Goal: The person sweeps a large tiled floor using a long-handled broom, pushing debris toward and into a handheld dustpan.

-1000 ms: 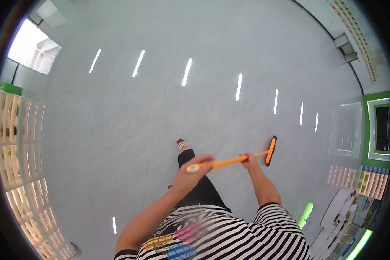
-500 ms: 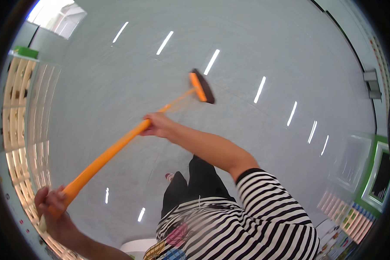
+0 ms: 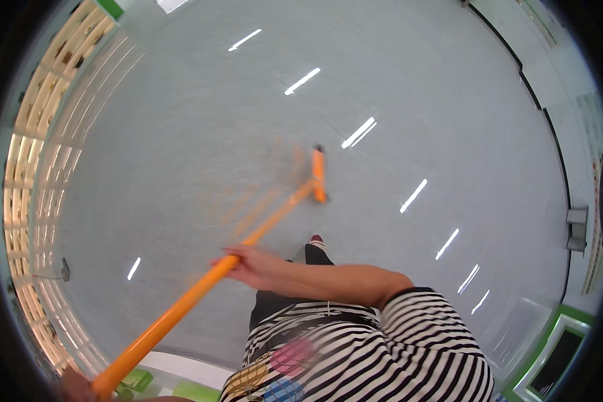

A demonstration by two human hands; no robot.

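An orange-handled broom (image 3: 174,313) slants from the lower left up toward the middle of the head view. My right hand (image 3: 253,266) is wrapped round the handle partway along, its forearm reaching across my body. At the lower left rim my left hand (image 3: 76,386) grips the thick top end, partly cut off and blurred. The broom head (image 3: 319,175) rests on the grey floor (image 3: 409,87) ahead of my feet, its orange block toward me and a bit of dark bristle showing. Blurred orange streaks trail to its left.
Lit shelves (image 3: 30,161) curve along the left side. A small dark object (image 3: 65,269) stands near them. Green boxes (image 3: 137,380) and a white edge lie behind me at the bottom. On the right are a wall and a green-framed panel (image 3: 556,355). My shoe (image 3: 316,240) shows.
The broom head has swung nearer to me and turned more upright in view. Both hands moved lower in the picture, still on the handle. My view has turned, and one foot has stepped forward.
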